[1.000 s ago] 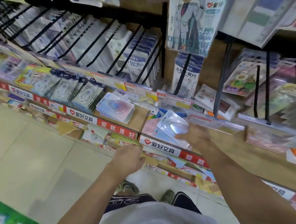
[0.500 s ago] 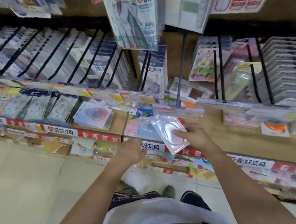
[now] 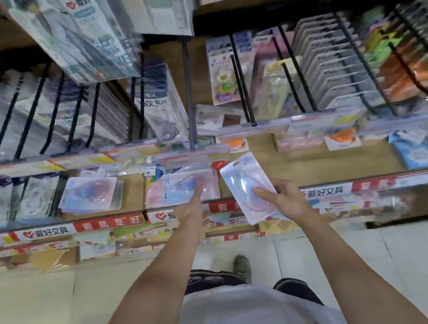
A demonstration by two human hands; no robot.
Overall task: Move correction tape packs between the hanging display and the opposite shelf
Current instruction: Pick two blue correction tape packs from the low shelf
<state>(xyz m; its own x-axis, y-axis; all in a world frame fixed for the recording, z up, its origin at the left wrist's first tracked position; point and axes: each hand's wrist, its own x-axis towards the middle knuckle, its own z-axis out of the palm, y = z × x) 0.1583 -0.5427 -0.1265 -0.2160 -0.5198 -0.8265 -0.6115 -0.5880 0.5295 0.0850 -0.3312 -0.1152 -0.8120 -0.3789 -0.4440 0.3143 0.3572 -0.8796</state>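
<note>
The red-and-white shelf-edge strip (image 3: 323, 191) reads 爱好文具 beside a heart logo and 爱就是好, while the hanging character pack (image 3: 73, 30) up top carries 爱好.

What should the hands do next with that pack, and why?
Probably the right hand should lower its correction tape pack onto the stack of packs on the shelf. It grips the pack just above the shelf edge, beside that stack, and the left hand reaches to the stack with straight fingers, perhaps to steady it.
</note>
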